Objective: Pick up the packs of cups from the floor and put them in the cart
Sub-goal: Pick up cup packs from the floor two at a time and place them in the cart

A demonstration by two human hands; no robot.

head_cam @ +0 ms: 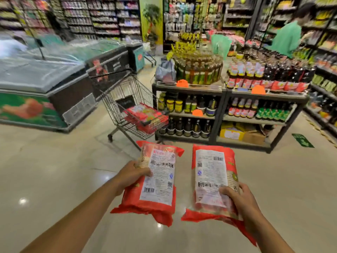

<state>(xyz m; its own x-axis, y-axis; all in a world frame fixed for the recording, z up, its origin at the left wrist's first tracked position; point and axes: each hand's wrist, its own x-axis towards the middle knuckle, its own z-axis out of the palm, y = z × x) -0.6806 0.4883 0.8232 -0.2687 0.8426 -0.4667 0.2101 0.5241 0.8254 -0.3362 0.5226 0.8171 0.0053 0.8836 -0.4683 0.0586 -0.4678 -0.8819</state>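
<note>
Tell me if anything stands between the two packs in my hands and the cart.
Nothing visible does. The left hand holds the left pack, the right hand the right pack; only bare floor lies between them and the cart, open on top.

Left pack [156, 178] and right pack [213, 181]: red, white labels up, side by side, held in the air. Wire cart [114, 99] ahead, stacked packs [145, 116] inside.
</note>
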